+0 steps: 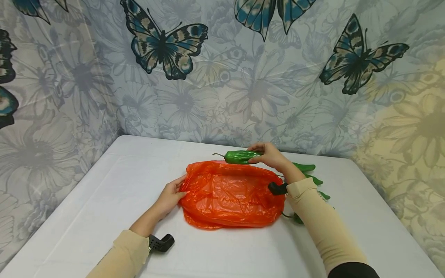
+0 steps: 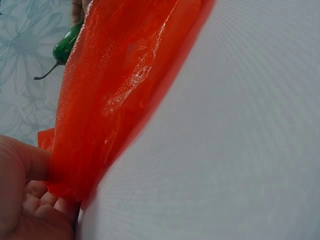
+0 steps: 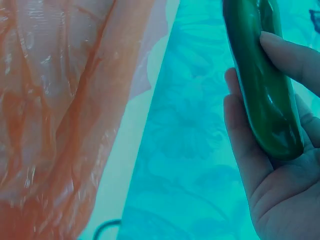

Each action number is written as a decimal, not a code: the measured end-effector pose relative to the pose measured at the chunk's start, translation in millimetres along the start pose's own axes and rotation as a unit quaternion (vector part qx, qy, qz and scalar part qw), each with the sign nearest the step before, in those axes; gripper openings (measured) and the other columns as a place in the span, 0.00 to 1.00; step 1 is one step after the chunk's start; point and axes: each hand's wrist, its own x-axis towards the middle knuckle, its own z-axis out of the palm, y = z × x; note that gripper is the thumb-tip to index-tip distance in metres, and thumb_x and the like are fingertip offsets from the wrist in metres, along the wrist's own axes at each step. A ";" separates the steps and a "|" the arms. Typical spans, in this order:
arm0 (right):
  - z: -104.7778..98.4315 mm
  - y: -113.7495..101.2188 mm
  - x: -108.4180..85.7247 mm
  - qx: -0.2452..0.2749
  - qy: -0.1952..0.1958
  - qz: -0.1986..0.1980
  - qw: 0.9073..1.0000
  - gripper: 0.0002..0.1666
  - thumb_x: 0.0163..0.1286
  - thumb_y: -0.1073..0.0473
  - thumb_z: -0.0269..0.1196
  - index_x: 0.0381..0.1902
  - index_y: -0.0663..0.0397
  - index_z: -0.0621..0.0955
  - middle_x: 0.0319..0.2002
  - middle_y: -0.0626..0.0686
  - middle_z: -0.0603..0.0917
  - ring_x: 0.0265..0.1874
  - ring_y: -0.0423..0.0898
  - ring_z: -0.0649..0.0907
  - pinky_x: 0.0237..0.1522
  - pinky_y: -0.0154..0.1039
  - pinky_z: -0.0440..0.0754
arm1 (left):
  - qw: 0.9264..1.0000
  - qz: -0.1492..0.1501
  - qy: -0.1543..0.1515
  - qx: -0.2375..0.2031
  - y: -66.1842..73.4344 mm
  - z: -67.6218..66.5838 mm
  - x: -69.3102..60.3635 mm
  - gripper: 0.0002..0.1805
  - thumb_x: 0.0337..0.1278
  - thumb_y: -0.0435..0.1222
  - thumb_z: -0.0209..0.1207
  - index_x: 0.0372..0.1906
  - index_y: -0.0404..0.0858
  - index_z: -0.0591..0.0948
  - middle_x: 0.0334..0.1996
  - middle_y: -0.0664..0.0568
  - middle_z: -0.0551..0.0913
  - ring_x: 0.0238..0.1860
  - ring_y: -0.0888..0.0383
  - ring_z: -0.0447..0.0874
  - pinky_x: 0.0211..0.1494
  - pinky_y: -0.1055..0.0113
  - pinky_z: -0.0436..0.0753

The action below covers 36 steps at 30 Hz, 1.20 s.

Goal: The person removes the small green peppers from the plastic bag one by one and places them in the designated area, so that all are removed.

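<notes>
An orange-red plastic bag lies on the table in front of the person. At its left edge the left hand pinches the film between thumb and fingers; the left wrist view shows this thumb against the bag. Above the bag's far edge the right hand holds a green chili pepper lengthwise, stem pointing left. In the right wrist view, thumb and fingers wrap the pepper near its blunt end. Whether anything lies inside the bag cannot be told.
Several more green peppers lie right of the bag, partly hidden by the right forearm. The white table reaches back to a wall covered in butterfly-patterned fabric. A black wrist mount sits on the left wrist.
</notes>
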 end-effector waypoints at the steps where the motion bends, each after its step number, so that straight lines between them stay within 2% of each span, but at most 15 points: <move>1: -1.4 -0.4 -3.2 -0.002 0.002 -0.005 1.000 0.26 0.58 0.62 0.66 0.55 0.60 0.76 0.57 0.63 0.76 0.55 0.58 0.76 0.56 0.52 0.76 | 1.000 0.001 -0.001 0.001 0.1 0.1 -0.1 0.34 0.58 0.20 0.47 0.71 0.35 0.56 0.69 0.38 0.60 0.65 0.44 0.66 0.53 0.66 0.80; 7: -9.9 1.3 -22.8 -0.021 0.015 -0.039 0.999 0.24 0.58 0.62 0.66 0.53 0.61 0.77 0.52 0.63 0.80 0.49 0.55 0.80 0.49 0.44 0.80 | 1.000 -0.002 0.000 0.000 -0.1 -0.1 -0.7 0.34 0.58 0.20 0.47 0.71 0.35 0.56 0.69 0.38 0.61 0.65 0.44 0.66 0.53 0.68 0.80; 11: -15.4 1.9 -38.5 -0.039 0.021 -0.052 0.998 0.24 0.57 0.61 0.67 0.52 0.61 0.77 0.50 0.62 0.81 0.47 0.53 0.81 0.46 0.40 0.81 | 1.000 0.004 -0.001 0.007 0.5 -1.2 -1.2 0.35 0.58 0.20 0.47 0.71 0.35 0.56 0.69 0.37 0.61 0.62 0.44 0.69 0.47 0.73 0.81; 15: -18.3 0.6 -53.1 -0.048 0.017 -0.054 0.997 0.24 0.57 0.61 0.67 0.52 0.61 0.77 0.50 0.61 0.82 0.46 0.50 0.82 0.43 0.34 0.81 | 1.000 0.006 -0.002 0.007 0.1 -2.4 -1.2 0.35 0.57 0.20 0.47 0.71 0.35 0.55 0.69 0.38 0.60 0.61 0.45 0.71 0.43 0.76 0.80; 20: -19.0 0.8 -67.7 -0.048 0.009 -0.055 0.997 0.23 0.57 0.61 0.67 0.51 0.60 0.78 0.48 0.59 0.83 0.43 0.47 0.83 0.41 0.29 0.80 | 1.000 0.006 -0.003 0.009 -0.3 -2.2 -2.2 0.34 0.58 0.20 0.46 0.71 0.34 0.56 0.69 0.36 0.60 0.59 0.46 0.72 0.43 0.75 0.80; 36: -24.7 9.4 -109.2 -0.047 0.025 -0.054 0.997 0.25 0.55 0.59 0.69 0.51 0.60 0.78 0.47 0.60 0.83 0.39 0.34 0.82 0.38 0.30 0.82 | 1.000 0.013 -0.006 0.010 -0.4 -0.9 -0.9 0.34 0.58 0.20 0.46 0.71 0.33 0.55 0.68 0.35 0.60 0.58 0.47 0.73 0.45 0.74 0.81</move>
